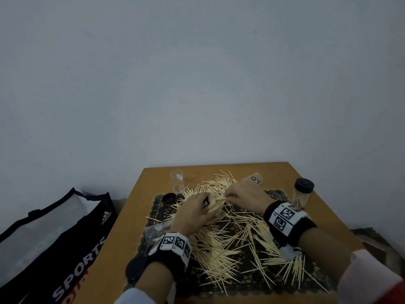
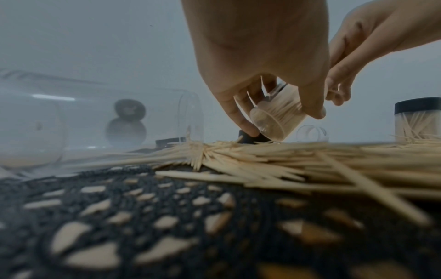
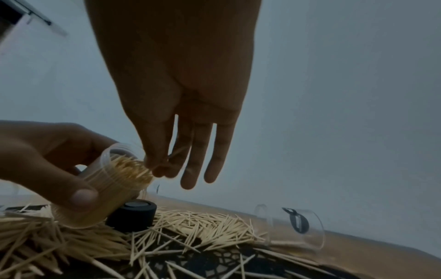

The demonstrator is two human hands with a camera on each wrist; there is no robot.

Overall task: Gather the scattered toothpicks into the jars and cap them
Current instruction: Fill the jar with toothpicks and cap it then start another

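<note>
Toothpicks (image 1: 230, 235) lie scattered over the dark lace mat (image 1: 245, 286) on the table (image 1: 114, 255). Left hand (image 1: 192, 212) grips a tilted jar (image 3: 114, 186), packed nearly full; right hand (image 1: 245, 195) pinches a few toothpicks at its mouth. Spillage looks the likely fault: the jar leans, so a hard push could slide the bundle out or snap sticks against the rim. Counted left to right: one empty jar lying down (image 1: 153, 232), one upright empty jar (image 1: 177, 181), one loose black cap (image 1: 169, 198), the held jar, another empty jar lying down (image 1: 255, 179), one capped jar (image 1: 303, 195).
</note>
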